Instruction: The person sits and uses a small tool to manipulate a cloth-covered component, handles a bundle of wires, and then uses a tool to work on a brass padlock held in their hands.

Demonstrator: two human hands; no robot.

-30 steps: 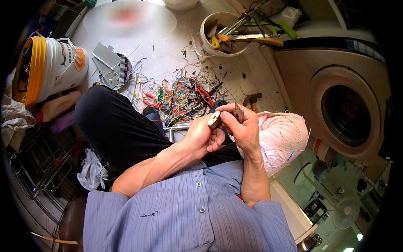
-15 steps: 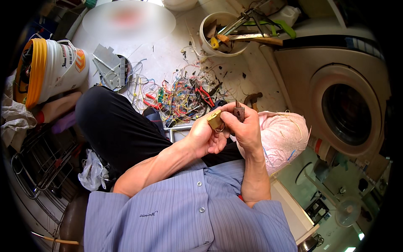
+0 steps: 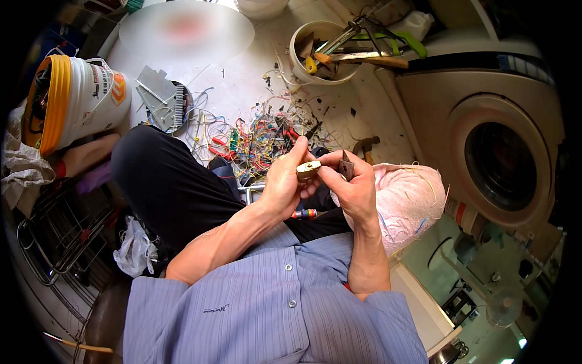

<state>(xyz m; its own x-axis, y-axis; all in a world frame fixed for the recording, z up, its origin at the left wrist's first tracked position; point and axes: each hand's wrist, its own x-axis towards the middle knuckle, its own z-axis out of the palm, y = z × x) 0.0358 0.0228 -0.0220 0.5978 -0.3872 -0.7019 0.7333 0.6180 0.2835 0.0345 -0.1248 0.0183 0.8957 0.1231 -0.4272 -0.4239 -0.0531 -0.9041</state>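
Observation:
In front of my lap, my left hand (image 3: 284,183) holds a small brass padlock (image 3: 308,170) between thumb and fingers. One narrow face of the padlock is turned up, and its shackle is mostly hidden. My right hand (image 3: 353,189) is closed beside it, thumb and forefinger meeting at the padlock's right end. Out of the same right hand sticks a brown, rusty-looking metal piece (image 3: 346,167) with a pointed tip; its lower part is covered by the fingers. Beyond my hands, a heap of coloured wires (image 3: 254,136) lies on the floor with red-handled pliers (image 3: 292,131) on it.
A white bucket of tools (image 3: 298,64) stands at the far right, near a front-loading washing machine (image 3: 448,91). A hammer (image 3: 366,145) lies beyond a pink cloth (image 3: 409,203) over my right knee. At left are a yellow-rimmed bucket (image 3: 85,97) and a wire rack (image 3: 54,249).
The brass padlock has been turned so a narrow face points up. My left thumb has lifted away from it. A striped multicoloured cylinder now shows below my hands.

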